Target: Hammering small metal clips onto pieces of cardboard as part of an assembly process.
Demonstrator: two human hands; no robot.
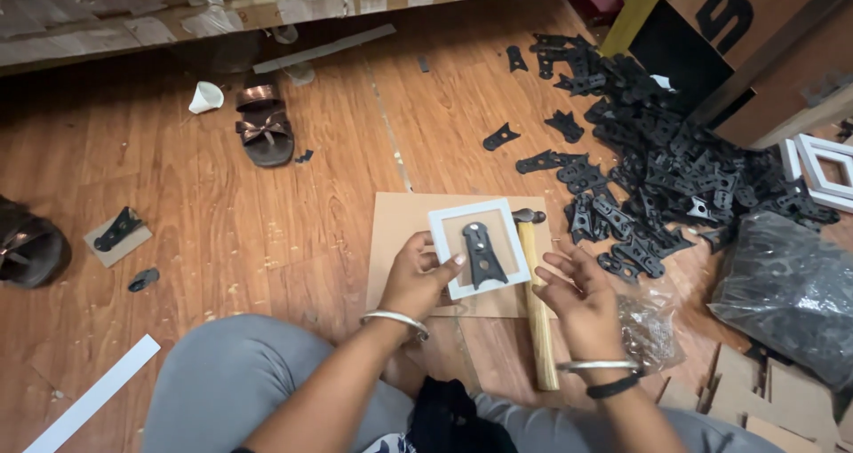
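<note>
white frame (pixel 442 231) pinched in left grip (pixel 416 275); right grip (pixel 577 298) open beside it.

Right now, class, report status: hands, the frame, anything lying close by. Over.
Left hand grips small white frame, black stand piece on its back. Right hand open beside it, empty. Hammer lies underneath, black parts pile right.

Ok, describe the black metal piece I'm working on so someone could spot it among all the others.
Start at the brown cardboard sheet on the wooden floor, in front of the person's knees. On it lies a small white frame, steadied by the left hand. The black bracket lies alone inside that frame, unlike the loose ones in the heap to the right.
</note>
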